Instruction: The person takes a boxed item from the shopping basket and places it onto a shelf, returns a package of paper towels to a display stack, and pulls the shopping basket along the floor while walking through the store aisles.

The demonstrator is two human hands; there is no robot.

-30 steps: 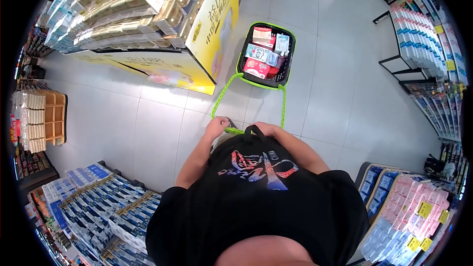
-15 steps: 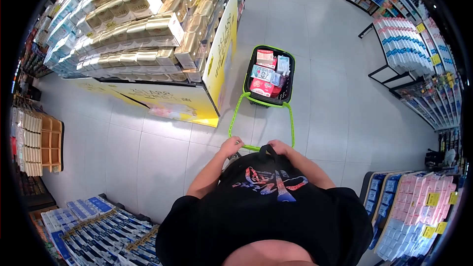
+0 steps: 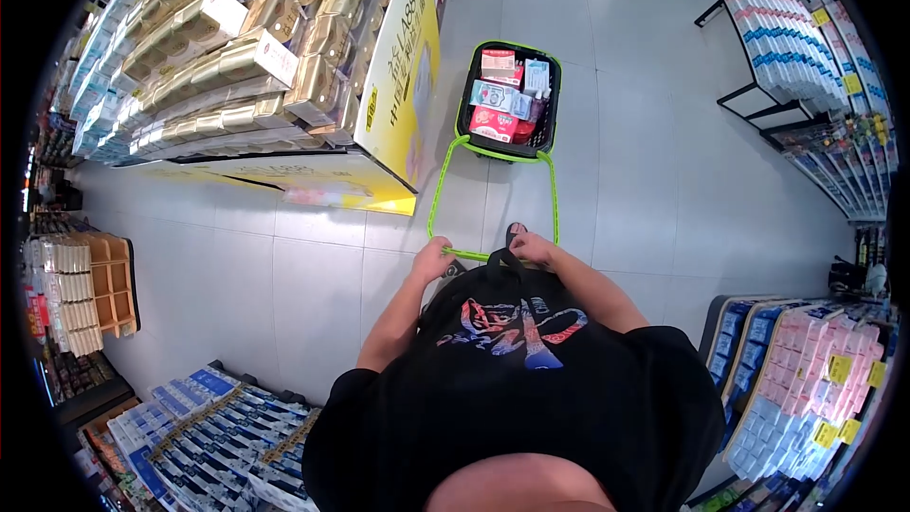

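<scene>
A black rolling shopping basket (image 3: 464,114) with a green rim stands on the floor ahead of me. Its long green handle (image 3: 469,254) reaches back towards my body. My left hand (image 3: 433,259) is closed around the handle's near left corner. At the near right corner my right hand (image 3: 531,247) is closed on the same handle, beside a black strap (image 3: 505,264) that partly covers the bar. Inside the basket lie several packages, among them a red box (image 3: 493,123), a pale blue-white pack (image 3: 495,95) and a pink-and-red box (image 3: 498,64).
A display stand (image 3: 398,85) stacked with gold packs rises at the left of the basket. Shelves of white-and-blue packs (image 3: 787,57) line the right side. Pink packs (image 3: 806,356) stand near right, blue-white packs (image 3: 209,427) near left. Grey tiled floor (image 3: 635,161) runs ahead.
The basket, handle and both hands sit higher in view. The gold-pack display has shifted left and looms larger. A foot now shows beside my right hand. Both hands keep their hold.
</scene>
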